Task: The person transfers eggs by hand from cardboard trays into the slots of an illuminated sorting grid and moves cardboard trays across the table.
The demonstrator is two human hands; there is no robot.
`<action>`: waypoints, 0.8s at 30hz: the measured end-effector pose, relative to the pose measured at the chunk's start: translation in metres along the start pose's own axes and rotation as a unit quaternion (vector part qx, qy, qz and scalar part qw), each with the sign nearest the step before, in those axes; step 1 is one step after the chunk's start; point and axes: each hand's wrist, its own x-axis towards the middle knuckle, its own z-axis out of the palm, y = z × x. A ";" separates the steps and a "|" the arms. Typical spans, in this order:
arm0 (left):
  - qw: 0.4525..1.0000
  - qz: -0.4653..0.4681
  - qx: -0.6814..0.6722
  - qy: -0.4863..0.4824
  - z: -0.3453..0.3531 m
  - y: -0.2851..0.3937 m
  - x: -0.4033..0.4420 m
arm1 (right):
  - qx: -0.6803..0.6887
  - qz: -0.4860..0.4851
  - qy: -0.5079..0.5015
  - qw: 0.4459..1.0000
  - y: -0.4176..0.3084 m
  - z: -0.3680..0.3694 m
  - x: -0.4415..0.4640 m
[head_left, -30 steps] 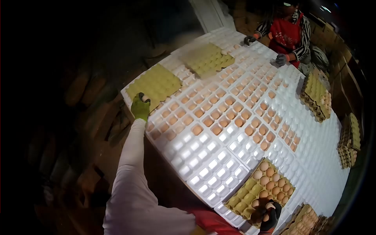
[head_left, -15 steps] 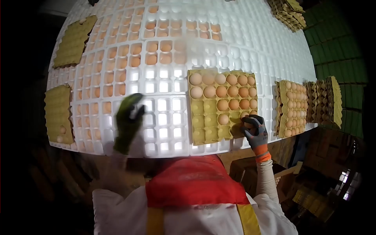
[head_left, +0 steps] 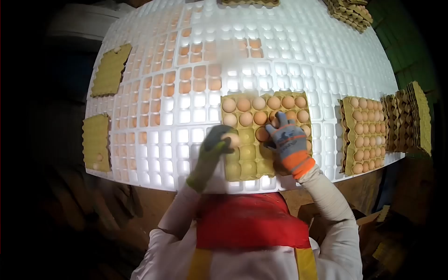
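A yellowish pulp egg tray (head_left: 247, 176) lies before me, with brown eggs in its far rows and bare cups at its near left. My left hand (head_left: 215, 147), in a dark and yellow-green glove, is closed around an egg (head_left: 231, 140) just above the tray's left edge. Over the tray's right half is my right hand (head_left: 287, 140), in a grey and orange glove. Its fingers are bent around an egg (head_left: 274, 116) among the seated ones. The palm hides the cups beneath it.
A white cell-patterned surface (head_left: 158, 156) spreads under everything, with eggs in many cells at the left. At the right stand a filled egg tray (head_left: 368, 135) and stacked trays (head_left: 406, 121). Two pulp trays (head_left: 96, 142) lie at the left, and another stack (head_left: 349, 14) at the far right.
My left hand has moved right to the tray's edge and now shows an egg. My right hand has moved up and left over the tray. The whole view has shifted slightly.
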 end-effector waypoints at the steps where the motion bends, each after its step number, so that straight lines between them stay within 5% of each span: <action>1: 0.999 -0.035 -0.004 0.020 -0.012 0.007 0.008 | -0.040 -0.009 -0.028 0.999 -0.003 0.016 0.006; 3: 0.904 0.217 0.367 0.017 -0.015 0.014 0.035 | -0.061 -0.035 -0.029 0.997 -0.006 0.029 0.013; 7: 0.736 0.184 0.647 -0.075 -0.007 0.020 0.064 | 0.087 -0.029 -0.035 0.995 0.005 -0.020 0.007; 8: 0.731 0.228 0.642 -0.041 -0.011 0.004 0.061 | 0.151 -0.019 -0.042 0.987 0.009 -0.029 -0.002; 9: 0.775 0.224 0.589 -0.037 -0.018 -0.002 0.054 | 0.262 -0.020 0.037 0.964 0.020 -0.015 -0.014; 11: 0.846 0.230 0.479 -0.035 -0.029 -0.006 0.049 | 0.484 0.036 -0.020 0.874 0.029 -0.010 -0.027; 12: 0.940 0.179 0.290 -0.020 -0.032 -0.016 0.041 | 0.446 -0.023 0.002 0.895 0.041 0.005 -0.038; 13: 0.984 0.096 0.147 0.012 -0.033 -0.015 0.036 | 0.531 0.048 -0.046 0.845 0.036 0.005 -0.044; 14: 0.999 0.010 -0.002 0.044 -0.035 -0.011 0.032 | 0.606 0.127 -0.079 0.781 0.029 0.001 -0.048; 15: 0.982 -0.076 -0.152 0.078 -0.038 -0.005 0.028 | 0.732 0.208 -0.095 0.642 0.017 -0.008 -0.050; 16: 0.983 -0.046 -0.164 0.073 -0.040 0.005 0.028 | 0.734 0.214 -0.080 0.640 0.005 -0.010 -0.049; 18: 0.989 0.142 -0.023 0.025 -0.045 -0.011 0.061 | 0.713 0.161 -0.027 0.682 -0.008 0.000 -0.048; 19: 0.971 0.234 0.055 0.009 -0.048 -0.015 0.077 | 0.733 0.213 -0.059 0.643 -0.014 -0.004 -0.046; 21: 0.874 0.243 0.420 0.031 -0.039 0.005 0.087 | 0.661 0.152 0.017 0.734 -0.028 0.004 -0.041; 22: 0.822 0.200 0.533 0.019 -0.025 -0.007 0.105 | 0.675 0.151 0.019 0.722 -0.027 0.015 -0.043; 24: 0.660 0.134 0.739 -0.030 0.001 -0.030 0.141 | 0.575 0.060 0.077 0.812 -0.029 0.032 -0.042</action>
